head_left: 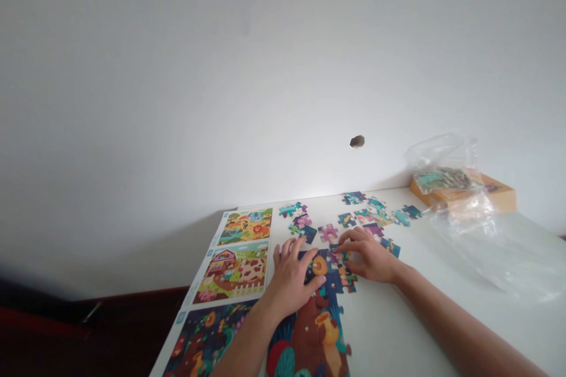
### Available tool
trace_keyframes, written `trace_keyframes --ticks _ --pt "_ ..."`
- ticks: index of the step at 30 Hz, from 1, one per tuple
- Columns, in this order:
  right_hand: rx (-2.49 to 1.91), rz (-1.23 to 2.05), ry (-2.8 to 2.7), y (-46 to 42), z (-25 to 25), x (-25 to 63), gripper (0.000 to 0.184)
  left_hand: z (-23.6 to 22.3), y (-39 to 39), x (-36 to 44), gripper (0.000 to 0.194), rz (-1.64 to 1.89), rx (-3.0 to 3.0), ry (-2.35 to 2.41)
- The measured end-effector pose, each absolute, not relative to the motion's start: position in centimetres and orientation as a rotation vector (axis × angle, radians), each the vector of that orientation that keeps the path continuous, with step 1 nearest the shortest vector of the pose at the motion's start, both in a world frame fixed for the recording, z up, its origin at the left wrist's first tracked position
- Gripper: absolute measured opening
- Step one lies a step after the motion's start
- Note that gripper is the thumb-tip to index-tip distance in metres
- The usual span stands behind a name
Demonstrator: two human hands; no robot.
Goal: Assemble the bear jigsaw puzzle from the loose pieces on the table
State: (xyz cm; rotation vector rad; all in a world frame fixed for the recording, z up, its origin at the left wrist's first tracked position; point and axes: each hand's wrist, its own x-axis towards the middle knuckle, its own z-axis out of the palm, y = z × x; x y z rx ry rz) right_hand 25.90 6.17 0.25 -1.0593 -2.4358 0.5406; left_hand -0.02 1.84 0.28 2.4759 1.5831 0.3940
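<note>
A partly joined jigsaw puzzle with a brown bear and a yellow honey pot lies at the table's front. My left hand rests on its upper left part, fingers spread and thumb out flat. At its upper right edge my right hand bends its fingers and thumb around a puzzle piece, mostly hidden under the fingertips. Just below them, joined pieces stick out from the puzzle's right side. Beyond both hands lie loose pieces, among them a pink one and a dark blue one.
A picture sheet with animal scenes lies along the left edge of the white table. More loose pieces are scattered toward the wall. At the right, clear plastic bags, one holding pieces, lie over a yellow box.
</note>
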Motion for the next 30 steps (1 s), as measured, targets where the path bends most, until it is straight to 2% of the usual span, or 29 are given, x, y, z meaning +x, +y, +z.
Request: trace_keyframes --ticks 8,15,20,30 --pt "-1.019 0.564 -2.432 5.9 0.8 25.9 0.029 0.5 1.7 0.0 0.042 0.369 2.515 1.542" --pt "-1.048 0.484 -2.392 6.7 -0.2 26.3 0.025 0.1 1.8 0.0 0.044 0.388 2.519 1.545" --pt "-1.294 0.331 -2.282 7.4 -1.0 26.9 0.017 0.2 1.7 0.0 0.043 0.408 2.505 1.523" --pt "-1.573 0.255 -2.254 6.7 -0.1 26.2 0.020 0.9 1.9 0.0 0.040 0.408 2.483 1.459"
